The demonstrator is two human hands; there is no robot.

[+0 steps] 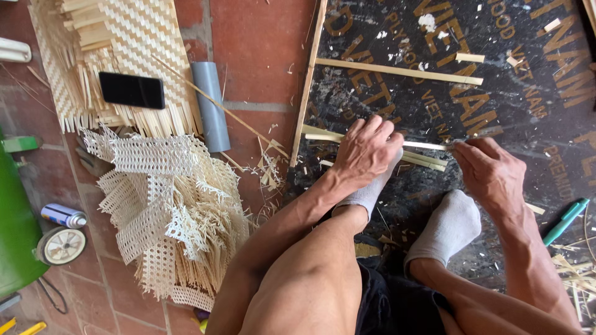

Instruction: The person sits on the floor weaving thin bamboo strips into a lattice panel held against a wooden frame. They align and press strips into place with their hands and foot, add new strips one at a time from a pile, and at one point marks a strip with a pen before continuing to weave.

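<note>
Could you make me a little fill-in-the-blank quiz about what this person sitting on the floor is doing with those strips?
1. Both feet wear grey ____.
2. The left hand presses down on thin bamboo strips lying on a dark ____.
3. A black phone lies on a ____ mat.
4. The pipe piece beside that mat is ____ in colour.

Missing words: socks; board; woven; grey
</note>
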